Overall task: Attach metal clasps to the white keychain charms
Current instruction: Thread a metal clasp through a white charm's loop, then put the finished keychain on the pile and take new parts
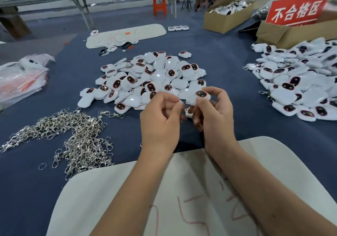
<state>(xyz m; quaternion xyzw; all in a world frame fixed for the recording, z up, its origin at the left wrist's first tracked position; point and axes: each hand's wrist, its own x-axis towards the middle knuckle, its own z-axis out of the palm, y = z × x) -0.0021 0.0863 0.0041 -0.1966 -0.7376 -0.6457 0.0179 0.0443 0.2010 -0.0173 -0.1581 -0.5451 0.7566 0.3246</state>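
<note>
My right hand [216, 111] pinches a white charm [201, 96] with a dark oval face, holding it above the blue table. Just left of it, my left hand [160, 119] pinches a small metal clasp [183, 104] at its fingertips, right beside the charm's loop. The clasp is mostly hidden by my fingers. A heap of the same white charms [145, 78] lies beyond my hands. A tangled pile of silver clasps [73, 135] lies at the left.
A second pile of charms [300, 82] with clasps lies at the right. Cardboard boxes [226, 18] and a red sign [297, 9] stand at the back right. A plastic bag [20, 77] lies at the left, a white board [127, 199] at the near edge.
</note>
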